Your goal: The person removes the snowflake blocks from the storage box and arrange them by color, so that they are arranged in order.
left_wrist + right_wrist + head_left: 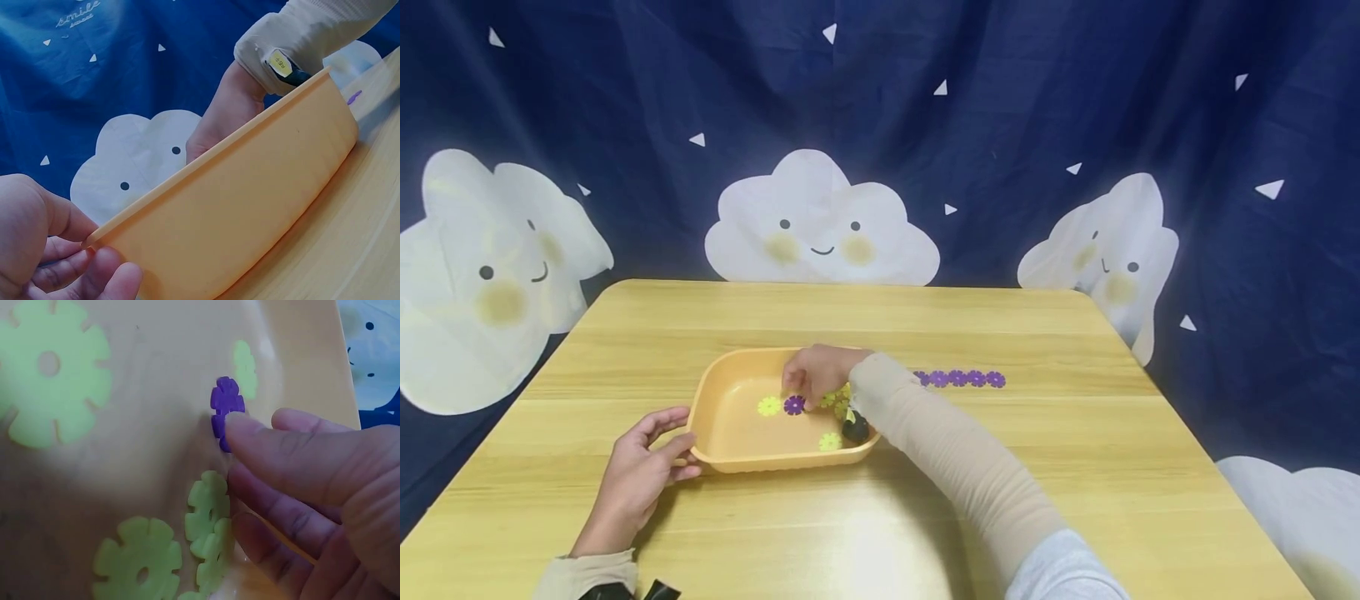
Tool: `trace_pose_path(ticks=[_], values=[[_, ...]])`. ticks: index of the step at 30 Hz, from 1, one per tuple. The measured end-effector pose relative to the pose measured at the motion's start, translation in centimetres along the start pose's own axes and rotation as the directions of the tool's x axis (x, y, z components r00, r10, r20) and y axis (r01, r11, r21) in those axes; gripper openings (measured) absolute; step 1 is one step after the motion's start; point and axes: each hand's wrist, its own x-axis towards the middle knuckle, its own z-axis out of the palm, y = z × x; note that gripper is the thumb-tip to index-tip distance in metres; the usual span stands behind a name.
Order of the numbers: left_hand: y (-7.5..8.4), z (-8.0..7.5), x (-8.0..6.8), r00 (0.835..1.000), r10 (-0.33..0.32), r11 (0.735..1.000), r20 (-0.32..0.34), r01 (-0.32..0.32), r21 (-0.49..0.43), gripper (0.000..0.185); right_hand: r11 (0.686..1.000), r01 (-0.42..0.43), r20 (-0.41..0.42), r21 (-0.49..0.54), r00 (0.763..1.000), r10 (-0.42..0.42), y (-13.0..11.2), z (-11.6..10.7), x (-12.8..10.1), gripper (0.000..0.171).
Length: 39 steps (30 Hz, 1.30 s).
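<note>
- Roughly centre of the head view: orange plastic tray (pixel 722 446) sits on the wooden surface (pixel 1075 467), probably there to keep the loose flower discs together.
- Left hand (pixel 640 475), lower left of the head view, pinches the tray's near-left rim, thumb inside and fingers under the lip; looks like it's steadying the tray so it won't slide.
- Right hand (pixel 812 375) reaches down into the tray from the right, sleeve (pixel 947 450) crossing the rim. Fingers are bent, one fingertip (pixel 240 425) pressing on the purple flower disc (pixel 224 403); can't tell whether the thumb has closed a pinch on it yet.
- Purple flower disc: small, flat, notched petal edge, hole in the middle, lying on the tray floor mid-tray (pixel 793 405).
- Yellow-green flower discs (pixel 53 372) of the same shape are scattered around it; a few overlap under the right hand's fingers.
- Row of joined purple discs (pixel 966 378) lies on the surface, right of the tray.
- Dark wrist camera (pixel 854 428) sits at the tray's right rim.
- Navy cloud backdrop (pixel 820 225) fills the upper frame.
</note>
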Motion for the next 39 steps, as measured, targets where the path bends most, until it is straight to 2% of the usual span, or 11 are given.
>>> trace_pose_path(ticks=[9, 15, 21, 30, 39], values=[[-0.06, -0.05, -0.05, 1.0, -0.002, 1.0, 0.007, 0.002, 0.016, 0.047, 0.999, -0.015, 0.014, -0.051, 1.0, 0.015, 0.18, 0.32, 0.13, 0.042], [0.08, 0.05, 0.06, 1.0, -0.01, 1.0, -0.006, 0.01, -0.008, 0.045, 0.984, 0.002, 0.017, -0.177, 1.0, 0.001, 0.1, 0.28, 0.31, 0.039], [-0.02, -0.04, -0.01, 1.0, -0.007, 1.0, 0.004, 0.006, 0.028, 0.047, 0.965, 0.014, 0.037, -0.26, 0.999, -0.004, -0.21, 0.41, 0.46, 0.039], [0.12, 0.18, 0.17, 1.0, -0.005, 1.0, -0.021, 0.004, -0.027, 0.043, 0.973, 0.01, 0.023, -0.229, 1.0, -0.005, 0.08, 0.4, 0.79, 0.026], [-0.09, -0.03, 0.08, 1.0, -0.011, 1.0, 0.0, 0.011, 0.02, 0.047, 0.981, -0.001, 0.001, -0.196, 1.0, 0.002, -0.14, 0.38, 0.36, 0.022]])
